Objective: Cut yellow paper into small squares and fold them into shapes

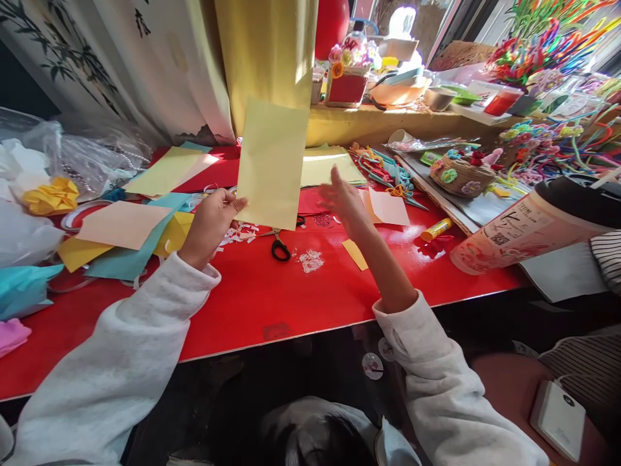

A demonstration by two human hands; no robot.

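One pale yellow sheet (273, 165) stands nearly upright at upper centre, its lower left edge pinched between fingers of the left hand (211, 223), the right hand (351, 206) loosely spread right of centre.

A glossy red table (233, 317) carries overlapping coloured papers (123, 223) on its left, pale yellow sheets (330, 169) at the back, black-handled scissors (280, 251) and white paper scraps (310, 261) mid-table, and, farther right, a yellow glue stick (436, 230).

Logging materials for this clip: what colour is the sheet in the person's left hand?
Plain pale yellow sheet, in the left hand; the head view shows it.
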